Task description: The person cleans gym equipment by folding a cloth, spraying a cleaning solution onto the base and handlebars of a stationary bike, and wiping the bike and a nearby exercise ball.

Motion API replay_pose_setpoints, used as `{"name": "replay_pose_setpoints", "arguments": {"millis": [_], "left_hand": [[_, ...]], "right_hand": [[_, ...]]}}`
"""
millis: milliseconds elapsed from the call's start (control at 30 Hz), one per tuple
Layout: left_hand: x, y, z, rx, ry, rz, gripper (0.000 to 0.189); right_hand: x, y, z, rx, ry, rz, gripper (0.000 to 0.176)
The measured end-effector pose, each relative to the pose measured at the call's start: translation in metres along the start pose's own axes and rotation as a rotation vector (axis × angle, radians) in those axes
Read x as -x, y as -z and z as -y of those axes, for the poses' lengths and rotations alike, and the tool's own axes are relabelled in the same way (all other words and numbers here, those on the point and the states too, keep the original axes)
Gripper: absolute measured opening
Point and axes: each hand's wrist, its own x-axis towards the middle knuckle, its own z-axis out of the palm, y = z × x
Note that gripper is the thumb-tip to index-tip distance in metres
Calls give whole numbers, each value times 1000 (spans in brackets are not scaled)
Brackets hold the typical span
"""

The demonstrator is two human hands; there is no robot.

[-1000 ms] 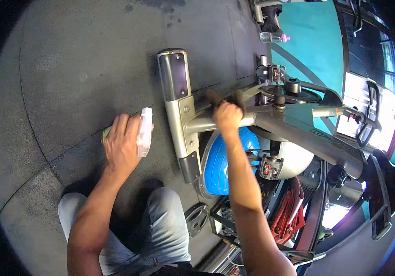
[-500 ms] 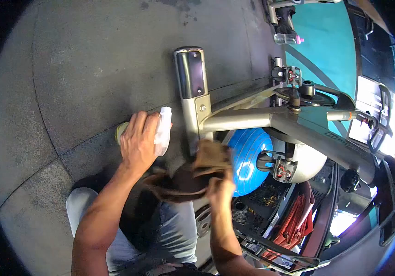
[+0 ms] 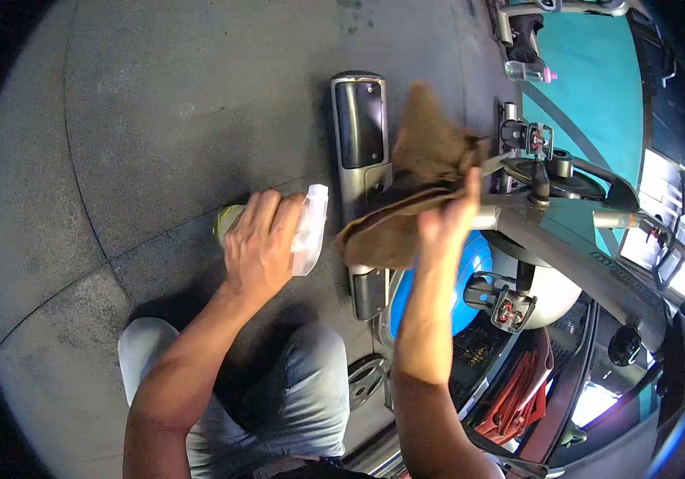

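Observation:
My left hand (image 3: 261, 243) is wrapped round a spray bottle (image 3: 310, 231) with a white trigger head; its pale yellow-green body pokes out behind the fingers. A brown cloth (image 3: 430, 148) hangs from my right hand (image 3: 450, 219), whose fingers are closed on it, with motion blur at the cloth's edges. In this view the cloth overlaps the frame of an exercise bike (image 3: 362, 120), over its rear foot and the grey tube beside it.
A blue exercise ball (image 3: 478, 259) and a pale ball (image 3: 554, 291) sit behind the bike on a black rack. Red straps or bags (image 3: 514, 395) hang lower right. A clear bottle with a pink cap (image 3: 526, 72) lies at the upper right. Dark floor mats (image 3: 159, 120) spread left.
My right hand has swung up and to the right with the brown cloth, bringing it across the bike's frame. My left hand with the spray bottle has shifted slightly right in view.

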Motion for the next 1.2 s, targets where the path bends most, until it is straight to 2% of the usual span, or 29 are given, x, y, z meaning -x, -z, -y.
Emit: {"name": "replay_pose_setpoints", "arguments": {"millis": [133, 233, 267, 333, 400, 433, 467, 500, 533, 567, 600, 633, 667, 700, 733, 800, 833, 867, 933, 967, 1000, 1067, 1133, 1167, 1200], "left_hand": [[-1, -4, -4, 8, -5, 14, 30], [-2, -2, -7, -7, -13, 1, 30], [-3, -1, -8, -20, 1, -9, 29], [-2, -3, -8, -22, -5, -21, 29], [-2, -1, -8, -20, -4, -18, 28], [-2, 0, -8, -24, -2, -22, 28], [-2, 0, -7, -20, -8, -16, 28], [-1, 0, -7, -16, -12, -7, 28], [-1, 1, -6, -21, -8, -5, 28], [0, 2, -6, -19, 2, 31, 28], [1, 3, -6, -14, 9, 68, 30], [2, 2, -5, -11, 8, 74, 30], [4, 1, -4, -12, -4, 80, 31], [3, 0, -3, -17, -16, 82, 32], [2, 0, -4, -19, -17, 83, 32], [1, 4, -6, -13, 19, 95, 33], [1, 5, -6, -12, 24, 99, 33], [1, 5, -7, -3, 21, 103, 33], [0, 4, -7, 2, 12, 111, 34], [1, 4, -7, 2, 5, 107, 35], [1, 3, -7, 5, 0, 102, 35], [2, 0, -5, -1, -14, 101, 37], [3, 0, -6, -15, -19, 91, 38], [2, 1, -9, -21, -3, 100, 39], [2, 0, -10, -25, 9, 111, 41]], "right_hand": [[20, -23, 89, -71, 322, -3, 44], [50, -39, 121, 23, 499, -71, 51], [48, -23, 127, 96, 589, 31, 53], [58, -14, 114, 233, 695, -45, 55], [73, -15, 86, 88, 711, -78, 62], [72, -1, 78, 32, 594, -55, 69], [73, 12, 62, 66, 570, -132, 70], [71, 28, 43, 70, 552, -76, 69], [69, 36, 24, 167, 605, -162, 67], [59, 49, 7, 547, 796, -59, 64], [52, 84, -16, 891, 729, 39, 58], [51, 69, -20, 1399, 923, 265, 63], [47, 67, -31, 1676, 830, 418, 70], [47, 61, -43, 1853, 768, 551, 68], [50, 55, -54, 1934, 746, 574, 72], [49, 53, -47, 1828, 732, 564, 81], [47, 53, -48, 1821, 819, 547, 95], [48, 54, -48, 1824, 814, 543, 95], [56, 37, -52, 1858, 789, 632, 108], [51, 40, -62, 2041, 726, 682, 114], [45, 39, -69, 2186, 707, 698, 110], [27, 31, -79, 2040, 842, 608, 100], [-1, 16, -90, 1709, 863, 417, 88], [-8, 7, -96, 1764, 895, 370, 78], [-16, 3, -97, 1761, 895, 366, 78]]}}
